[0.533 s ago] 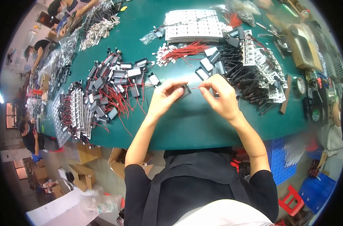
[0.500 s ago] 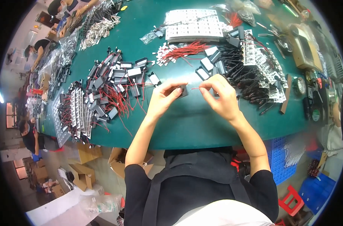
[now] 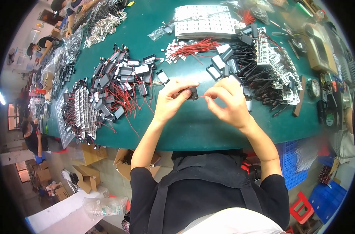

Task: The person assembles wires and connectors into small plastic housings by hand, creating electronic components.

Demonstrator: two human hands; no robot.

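Observation:
Above the green table point(image 3: 208, 132), my left hand point(image 3: 172, 102) is closed on a small black plastic case point(image 3: 193, 93), gripped between thumb and fingers. In a pinch, my right hand point(image 3: 228, 102) holds a thin red wire point(image 3: 200, 96) whose free end meets the case's right side; whether it goes inside I cannot tell. Beyond my right hand lie several black cases with white faces point(image 3: 218, 61). A bundle of red wires with white connectors point(image 3: 195, 48) rests further back.
On the left is a heap of black cases with red wires point(image 3: 123, 78), beside white strips point(image 3: 84, 111). Black cables point(image 3: 259, 82) with white cards spread to the right. White sheets point(image 3: 204, 21) lie at the back. Co-workers point(image 3: 46, 45) sit at the far left.
The black case and the red wire have come together; a gap lay between them before. My right hand has moved slightly left, and the case has tilted in my left hand.

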